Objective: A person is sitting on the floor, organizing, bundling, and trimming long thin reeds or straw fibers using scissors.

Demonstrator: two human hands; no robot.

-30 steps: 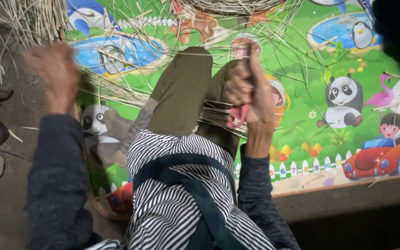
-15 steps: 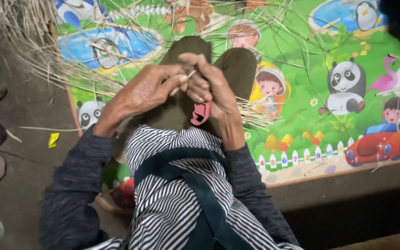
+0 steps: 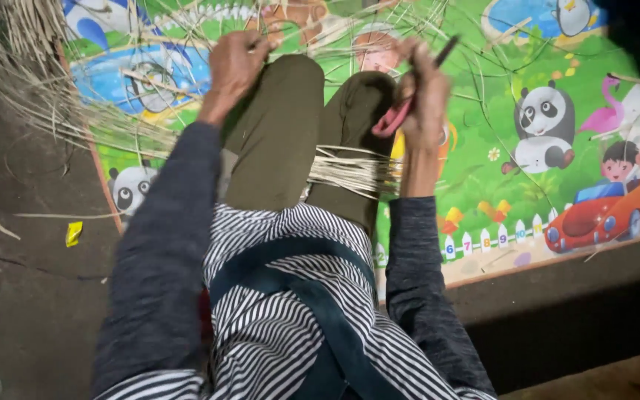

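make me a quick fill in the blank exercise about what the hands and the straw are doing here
1. The right hand holds a tool with a ____ handle.
2. A bundle of pale straw lies across the person's ____.
3. The left hand is closed around thin strands of ____.
4. The mat under the person shows a red toy ____ in its picture.

Missing words: pink; legs; straw; car
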